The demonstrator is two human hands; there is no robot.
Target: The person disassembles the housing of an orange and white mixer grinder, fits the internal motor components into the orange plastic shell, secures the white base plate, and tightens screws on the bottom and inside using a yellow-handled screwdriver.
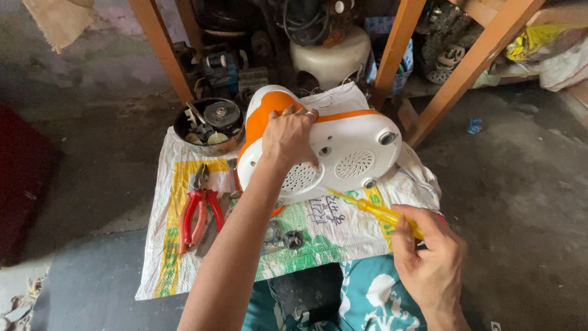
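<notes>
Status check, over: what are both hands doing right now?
Left hand flat on white-and-orange appliance base. Right hand gripping yellow screwdriver, tip at base's edge. Red pliers lying alongside.

An appliance base (343, 147) is laid on a sack (318, 236). Left of the base, pliers (199, 211) are placed on the sack; behind them a bowl (184, 138) is set. Before the base, a screwdriver (376, 213) is held.
</notes>
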